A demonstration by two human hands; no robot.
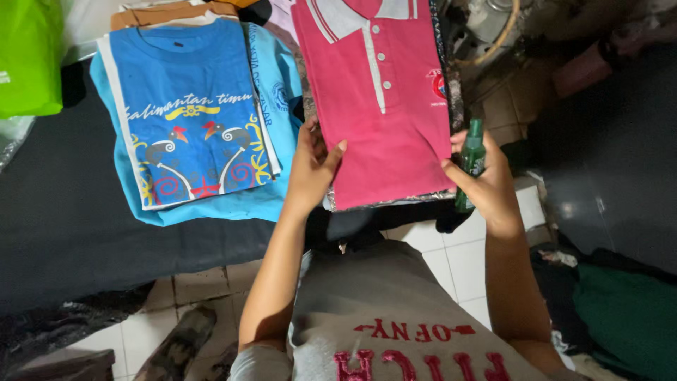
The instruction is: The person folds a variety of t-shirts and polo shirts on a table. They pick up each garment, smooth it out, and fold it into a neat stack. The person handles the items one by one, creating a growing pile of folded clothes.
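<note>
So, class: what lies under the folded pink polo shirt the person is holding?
Under the pink polo shirt a dark fabric edge with a shiny, silvery trim peeks out along its bottom and right side. How many garments are stacked beneath, and what they look like, is covered.

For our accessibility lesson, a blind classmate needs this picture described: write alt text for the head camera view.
A person's left hand and right hand hold the lower corners of a folded pink polo shirt with a white collar, the right hand also gripping a small green bottle. Beside it lies a stack of folded blue T-shirts on a dark surface above a white tiled floor.
</note>
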